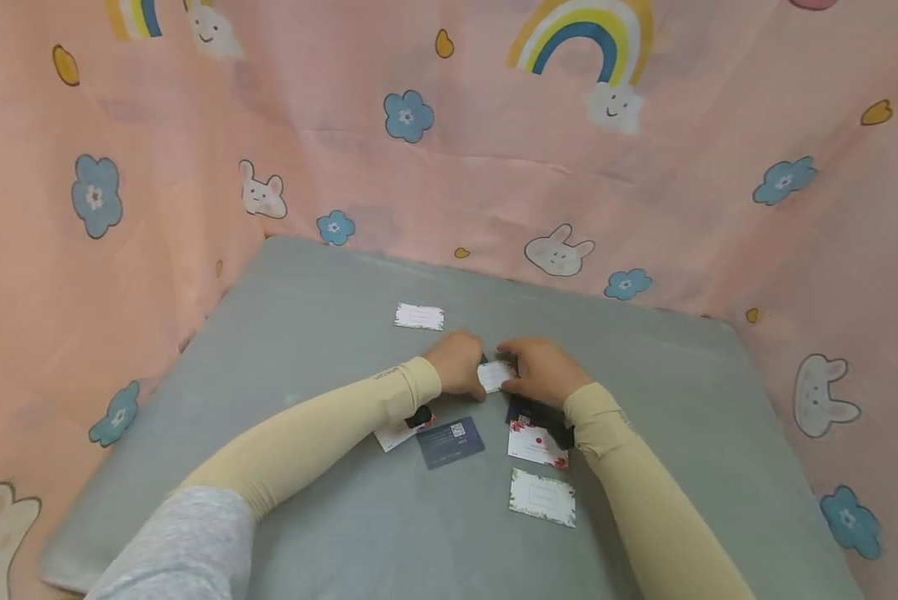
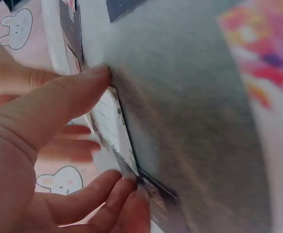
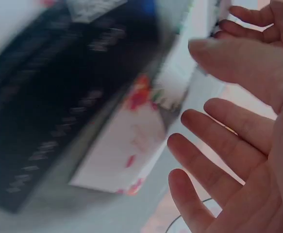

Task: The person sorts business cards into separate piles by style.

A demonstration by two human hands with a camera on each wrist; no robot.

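A small white card [image 1: 492, 377] with a leafy border lies between my two hands near the middle of the table. My left hand [image 1: 455, 364] holds it, thumb at one end and curled fingers at the other; in the left wrist view this card [image 2: 114, 124] shows between them, with a dark card [image 2: 163, 199] just under the fingertips. My right hand [image 1: 545, 369] is at the card's right side, its thumb [image 3: 207, 51] over or against the white card [image 3: 177, 73]. The other right fingers are spread and relaxed in the right wrist view.
One white card [image 1: 420, 317] lies farther back. Nearer are a navy card [image 1: 451, 442], a partly covered floral card [image 1: 391, 437], and, by my right wrist, a dark card [image 1: 519, 410], a red-flowered card [image 1: 535, 442] and a leaf-bordered card [image 1: 542, 497]. A pink patterned curtain [image 1: 464, 192] encloses the grey table [image 1: 329, 308].
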